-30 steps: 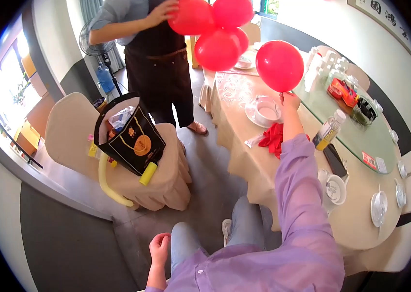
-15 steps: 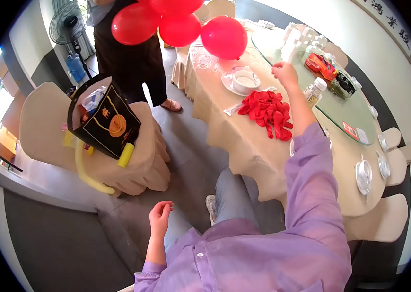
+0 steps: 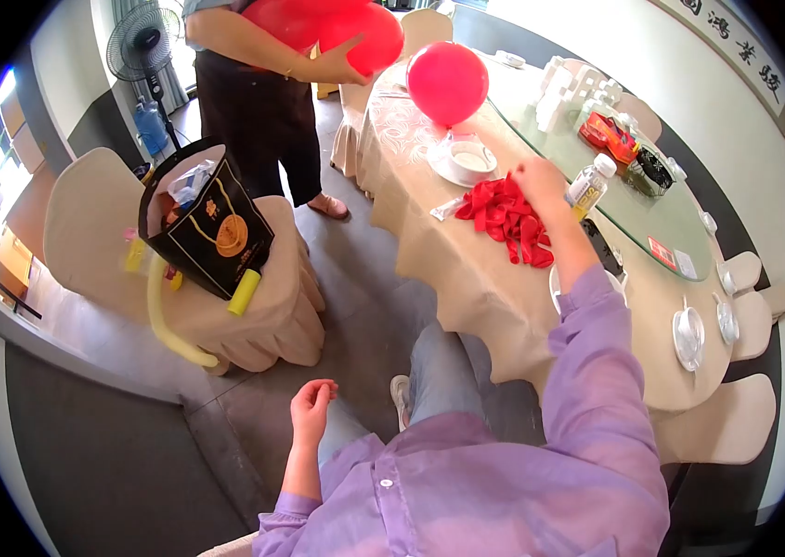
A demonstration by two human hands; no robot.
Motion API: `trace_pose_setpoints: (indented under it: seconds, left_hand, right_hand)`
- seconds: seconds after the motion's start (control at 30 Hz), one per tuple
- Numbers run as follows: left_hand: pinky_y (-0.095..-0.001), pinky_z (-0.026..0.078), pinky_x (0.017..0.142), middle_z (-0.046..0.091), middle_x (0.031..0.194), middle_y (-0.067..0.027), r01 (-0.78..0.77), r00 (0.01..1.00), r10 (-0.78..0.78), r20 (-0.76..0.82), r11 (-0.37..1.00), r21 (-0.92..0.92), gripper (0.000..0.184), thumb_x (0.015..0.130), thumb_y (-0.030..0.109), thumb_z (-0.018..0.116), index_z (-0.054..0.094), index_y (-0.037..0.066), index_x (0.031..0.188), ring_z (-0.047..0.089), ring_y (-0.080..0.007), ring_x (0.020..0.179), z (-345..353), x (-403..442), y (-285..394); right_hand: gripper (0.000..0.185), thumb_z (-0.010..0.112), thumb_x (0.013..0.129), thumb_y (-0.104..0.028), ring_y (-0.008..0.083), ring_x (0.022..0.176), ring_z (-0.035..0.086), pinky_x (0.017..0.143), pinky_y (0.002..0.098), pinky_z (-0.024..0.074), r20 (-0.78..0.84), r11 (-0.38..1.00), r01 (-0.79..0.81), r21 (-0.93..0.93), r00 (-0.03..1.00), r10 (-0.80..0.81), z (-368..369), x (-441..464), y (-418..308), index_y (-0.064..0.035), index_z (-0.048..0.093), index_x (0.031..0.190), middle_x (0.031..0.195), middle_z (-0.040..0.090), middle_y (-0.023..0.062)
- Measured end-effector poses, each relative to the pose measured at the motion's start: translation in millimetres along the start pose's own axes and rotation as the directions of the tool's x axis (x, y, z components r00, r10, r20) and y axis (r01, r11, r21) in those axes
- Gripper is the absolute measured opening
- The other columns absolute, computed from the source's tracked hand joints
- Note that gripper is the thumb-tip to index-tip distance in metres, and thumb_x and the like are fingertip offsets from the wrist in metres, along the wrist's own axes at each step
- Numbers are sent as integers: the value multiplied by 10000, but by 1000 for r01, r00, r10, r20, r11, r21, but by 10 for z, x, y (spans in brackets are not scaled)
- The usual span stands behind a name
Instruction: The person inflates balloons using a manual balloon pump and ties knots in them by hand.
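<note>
My right hand [image 3: 541, 186] reaches over the table at the right edge of a pile of flat red balloons [image 3: 506, 221]; its fingertips are blurred, so a grip on one cannot be made out. An inflated red balloon [image 3: 447, 84] rests on the table beyond a white bowl [image 3: 471, 160]. My left hand [image 3: 314, 408] hangs over my left thigh, fingers curled together, with nothing visible in it. Another person [image 3: 258, 111] in a dark apron holds a bunch of inflated red balloons [image 3: 364, 39] at the top.
A black bag [image 3: 216, 223] and a yellow roll [image 3: 244, 291] sit on a covered chair at the left. The round table carries a glass turntable [image 3: 624, 209], a bottle [image 3: 589, 187] and wrapped dishes [image 3: 688, 336]. A fan [image 3: 143, 42] stands behind.
My right hand let go of the inflated balloon, then moved down to the flat balloons. The view shifted right. The other person's hand and bunch came lower.
</note>
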State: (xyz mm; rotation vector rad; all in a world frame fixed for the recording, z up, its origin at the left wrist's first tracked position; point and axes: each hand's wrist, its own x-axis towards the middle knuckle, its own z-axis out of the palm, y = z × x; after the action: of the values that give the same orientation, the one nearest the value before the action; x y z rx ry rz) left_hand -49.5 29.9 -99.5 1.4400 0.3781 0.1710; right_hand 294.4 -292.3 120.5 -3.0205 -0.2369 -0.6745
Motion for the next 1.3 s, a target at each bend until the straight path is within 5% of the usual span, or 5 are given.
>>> trace_pose_setpoints:
  seconds: [0.33, 0.53, 0.7, 1.17, 1.3]
  left_hand:
    - [-229, 466, 672, 610, 834, -78, -28, 995, 33, 96, 998, -51, 145, 838, 78, 496, 576, -29, 895, 569, -117, 746, 251, -101, -15]
    - [-295, 460, 716, 614, 882, -95, 172, 962, -91, 256, 934, -313, 304, 889, 269, 428, 572, 7, 941, 586, -180, 779, 367, -203, 552]
    - [-358, 397, 866, 510, 1139, -136, 201, 936, 191, 295, 396, -896, 519, 901, 449, 264, 461, 31, 1136, 489, -224, 1041, 207, -238, 819]
    - [-376, 413, 833, 550, 1061, -153, -147, 931, -251, -267, 413, -899, 355, 922, 279, 324, 435, 10, 1125, 537, -255, 958, -561, 321, 29]
    - [-375, 405, 835, 555, 1020, -115, -151, 888, -322, -328, 470, -869, 346, 899, 300, 393, 453, 40, 1119, 530, -239, 930, -745, 371, -49]
  right_hand:
    - [188, 531, 797, -170, 205, 719, 618, 628, 289, 469, -395, 683, 69, 727, 856, 334, -930, 194, -67, -20, 604, 884, 744, 631, 95]
    - [185, 481, 832, -75, 135, 834, 561, 741, 276, 461, -80, -103, 37, 994, 888, -452, -904, -1032, -1671, -10, 526, 1000, 883, 587, 73]
    - [239, 433, 817, -14, 105, 719, 574, 626, 234, 470, 164, 6, -226, 974, 689, -706, -384, -2312, -2551, -15, 514, 1041, 829, 599, 63]
    - [272, 579, 741, -115, 258, 674, 588, 657, 323, 480, 424, 393, -178, 902, 537, -729, 746, -2207, -3452, -27, 546, 996, 945, 576, 128]
    - [270, 541, 722, -130, 287, 849, 567, 724, 364, 458, 190, 579, 475, 663, 640, -744, 1712, -1717, -3979, -74, 552, 986, 969, 569, 121]
